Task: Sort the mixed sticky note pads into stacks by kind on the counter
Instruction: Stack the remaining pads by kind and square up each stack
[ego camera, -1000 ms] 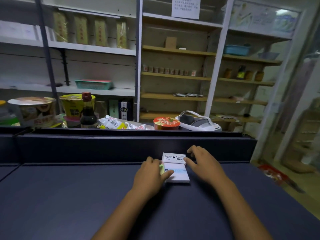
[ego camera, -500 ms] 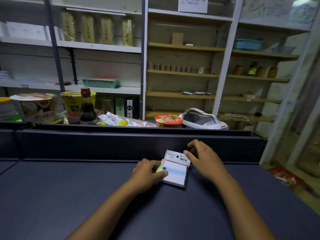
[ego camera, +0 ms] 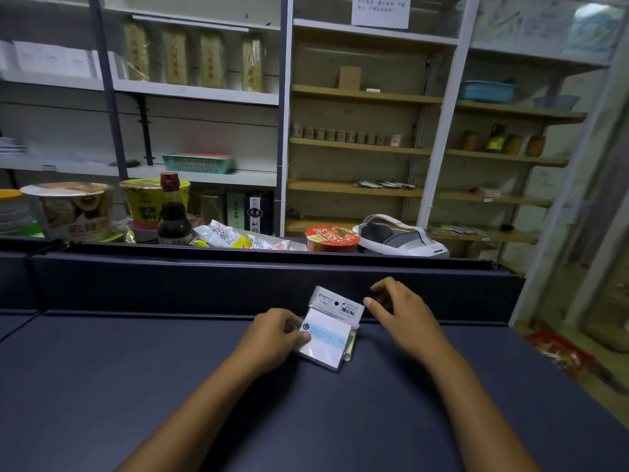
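A small pile of sticky note pads lies on the dark counter near its raised back wall. On top is a white pad with a pale blue band. Under it lies a packaged pad with a white header card, and a yellow-green pad edge shows at the right side. My left hand grips the white pad at its left edge, thumb on top. My right hand hovers just right of the header card with fingers loosely bent, holding nothing.
The raised dark back wall of the counter stands right behind the pads. Beyond it are noodle cups, a soy sauce bottle, snack bags and a white headset. Shelving fills the background.
My left hand has turned the white pad clockwise and shifted it right, uncovering the yellow-green edge on its right. My right hand has lifted off the header card. The camera has moved closer.
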`<state>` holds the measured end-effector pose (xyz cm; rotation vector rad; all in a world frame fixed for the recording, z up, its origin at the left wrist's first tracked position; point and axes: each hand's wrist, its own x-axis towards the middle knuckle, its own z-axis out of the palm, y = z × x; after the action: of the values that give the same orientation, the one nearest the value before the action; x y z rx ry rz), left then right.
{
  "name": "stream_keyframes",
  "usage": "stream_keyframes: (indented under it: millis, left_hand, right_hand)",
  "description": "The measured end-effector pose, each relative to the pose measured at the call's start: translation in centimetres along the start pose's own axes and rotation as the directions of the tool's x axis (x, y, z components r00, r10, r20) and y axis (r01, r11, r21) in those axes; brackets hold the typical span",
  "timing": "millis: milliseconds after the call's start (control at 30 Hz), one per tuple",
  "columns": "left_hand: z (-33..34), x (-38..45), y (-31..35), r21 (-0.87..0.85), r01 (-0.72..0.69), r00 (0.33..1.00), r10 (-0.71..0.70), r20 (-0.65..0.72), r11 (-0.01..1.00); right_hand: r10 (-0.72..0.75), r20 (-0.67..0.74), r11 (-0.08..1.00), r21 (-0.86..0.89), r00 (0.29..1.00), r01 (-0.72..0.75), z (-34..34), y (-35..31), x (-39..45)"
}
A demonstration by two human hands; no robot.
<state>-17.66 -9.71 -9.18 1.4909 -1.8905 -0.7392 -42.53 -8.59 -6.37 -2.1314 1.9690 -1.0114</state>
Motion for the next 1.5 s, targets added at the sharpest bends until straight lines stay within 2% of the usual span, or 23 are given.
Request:
stream_keyframes:
  millis: [100, 200, 300, 433, 600, 733, 967, 1067, 1133, 1267, 1500]
  left_hand:
    - [-1.2, -0.1, -0.1, -0.143, 0.023, 1.0, -0.023, 0.001, 0.989]
    - [-2.6, -0.2, -0.3, -0.307, 0.021, 0.998, -0.04, -0.054, 0.952]
    - [-3.7, -0.3, 0.1, -0.541, -0.028, 0.989, -0.056, -0.137, 0.841]
    - [-4.5, -0.7, 1.3, -0.679, -0.131, 0.971, -0.044, -0.234, 0.723]
    - [-4.8, -0.8, 1.6, -0.72, -0.194, 0.953, -0.046, -0.3, 0.666]
    - [-4.8, -0.8, 1.7, -0.729, -0.197, 0.949, -0.059, -0.309, 0.655]
    - [-4.8, -0.9, 1.8, -0.73, -0.2, 0.947, -0.064, -0.316, 0.653]
    - [-4.8, -0.9, 1.7, -0.743, -0.21, 0.944, -0.068, -0.324, 0.636]
    - [-4.8, -0.8, 1.5, -0.746, -0.211, 0.941, -0.075, -0.329, 0.632]
    - [-4.9, -0.8, 1.2, -0.736, -0.207, 0.937, -0.086, -0.339, 0.644]
    - [-4.5, -1.9, 1.7, -0.717, -0.211, 0.922, -0.108, -0.371, 0.664]
  right_hand:
    - [0.019, -0.003, 1.0, 0.02, 1.0, -0.019, -0.2, 0.0, -0.1]
    - [0.024, 0.01, 0.999, 0.04, 1.0, -0.025, -0.2, 0.0, -0.4]
    - [0.024, 0.045, 0.999, 0.041, 0.999, -0.025, 0.0, -0.2, -0.7]
    - [0.016, 0.13, 0.999, 0.038, 0.991, -0.021, 0.5, -0.3, -0.8]
    - [0.022, 0.3, 0.997, 0.063, 0.954, -0.043, 1.0, -0.3, -1.0]
    - [0.049, 0.408, 0.998, -0.046, 0.912, -0.033, 1.2, -0.6, -1.3]
    - [0.029, 0.402, 0.998, -0.062, 0.915, -0.004, 1.5, -1.3, -1.6]
    - [0.016, 0.374, 0.999, 0.042, 0.927, -0.034, 1.4, -1.6, -1.7]
    - [0.009, 0.348, 0.977, 0.199, 0.937, -0.083, 1.2, -2.1, -1.7]
    - [-0.003, 0.318, 0.853, 0.496, 0.948, -0.164, 1.3, -2.4, -1.4]
    - [-0.015, 0.285, 0.747, 0.641, 0.959, -0.179, 0.7, -3.2, -2.0]
